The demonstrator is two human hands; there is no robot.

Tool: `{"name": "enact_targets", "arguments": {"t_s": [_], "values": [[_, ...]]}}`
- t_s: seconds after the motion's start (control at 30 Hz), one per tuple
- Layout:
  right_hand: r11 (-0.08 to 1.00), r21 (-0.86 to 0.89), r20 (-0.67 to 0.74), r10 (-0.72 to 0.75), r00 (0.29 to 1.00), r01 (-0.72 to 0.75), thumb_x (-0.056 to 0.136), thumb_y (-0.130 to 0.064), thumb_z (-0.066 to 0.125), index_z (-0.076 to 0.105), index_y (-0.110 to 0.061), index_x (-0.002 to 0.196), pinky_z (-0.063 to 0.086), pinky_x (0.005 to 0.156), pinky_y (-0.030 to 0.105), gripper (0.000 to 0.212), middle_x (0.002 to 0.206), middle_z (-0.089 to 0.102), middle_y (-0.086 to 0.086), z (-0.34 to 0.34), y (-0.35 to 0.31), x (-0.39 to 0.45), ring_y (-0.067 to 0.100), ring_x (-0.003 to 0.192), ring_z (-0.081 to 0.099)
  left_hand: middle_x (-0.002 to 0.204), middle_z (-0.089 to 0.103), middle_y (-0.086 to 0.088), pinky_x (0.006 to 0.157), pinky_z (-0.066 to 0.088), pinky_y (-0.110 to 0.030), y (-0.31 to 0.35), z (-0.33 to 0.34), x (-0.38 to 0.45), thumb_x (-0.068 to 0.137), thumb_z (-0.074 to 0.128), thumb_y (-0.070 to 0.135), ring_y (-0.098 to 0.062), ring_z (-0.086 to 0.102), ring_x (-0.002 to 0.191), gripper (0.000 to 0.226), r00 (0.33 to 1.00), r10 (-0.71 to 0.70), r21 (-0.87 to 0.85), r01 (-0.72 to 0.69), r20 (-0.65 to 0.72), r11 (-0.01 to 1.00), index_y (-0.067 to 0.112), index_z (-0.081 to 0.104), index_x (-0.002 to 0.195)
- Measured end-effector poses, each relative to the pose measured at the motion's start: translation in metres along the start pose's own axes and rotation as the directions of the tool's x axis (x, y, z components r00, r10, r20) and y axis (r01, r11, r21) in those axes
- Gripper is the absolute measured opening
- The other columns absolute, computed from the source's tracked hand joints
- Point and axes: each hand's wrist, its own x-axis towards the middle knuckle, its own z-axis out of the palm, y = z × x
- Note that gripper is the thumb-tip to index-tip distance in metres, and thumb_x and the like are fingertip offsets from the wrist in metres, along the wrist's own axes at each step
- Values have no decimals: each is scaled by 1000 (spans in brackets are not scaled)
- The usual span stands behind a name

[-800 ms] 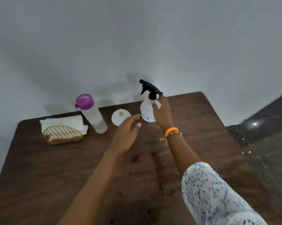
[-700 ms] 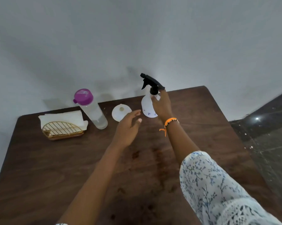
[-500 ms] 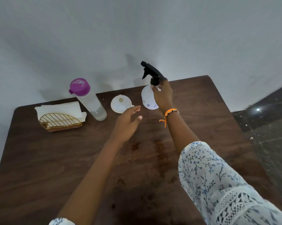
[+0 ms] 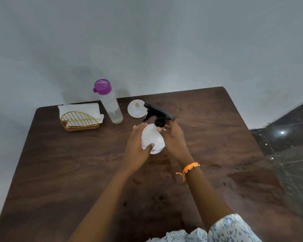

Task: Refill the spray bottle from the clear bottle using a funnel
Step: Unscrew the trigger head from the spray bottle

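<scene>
Spray bottle point(image 4: 154, 139) between hands: left hand point(image 4: 137, 151) cups body, right hand point(image 4: 175, 137) pinches neck

The dark wood tabletop point(image 4: 77, 172) stood against a grey wall. Along its far edge rested a gold wire napkin holder point(image 4: 79, 121) with white napkins, an upright clear bottle point(image 4: 111, 106) with purple cap, and a white funnel point(image 4: 136, 109), mouth down.
</scene>
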Motion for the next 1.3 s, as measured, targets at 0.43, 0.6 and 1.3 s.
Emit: {"name": "enact_targets", "arguments": {"t_s": [0.43,0.6,1.3], "values": [[1000,9,193,0,981,-2,92,0,50,53,-14,118,48,97,38,30,115,63,3,24,19,-100,17,110,59,139,51,-2,109,34,-47,-19,6,-97,88,61,16,-24,39,135,48,989,-133,-12,133,-61,991,21,49,134],[1000,10,205,2,979,-4,91,1,51,53,-23,112,47,95,34,32,112,63,1,27,19,-105,16,111,59,136,53,-3,104,35,-35,-19,8,-104,89,61,18,-20,45,127,46,989,-119,-5,119,-86,993,18,48,133],[988,-155,-75,-33,997,21,68,-36,79,56,-25,96,46,74,23,38,97,65,-12,47,12,-109,5,93,60,140,47,-2,110,30,-40,-32,-3,-107,76,40,59,-10,38,126,75,996,-57,-58,61,69,996,15,44,136]]}}
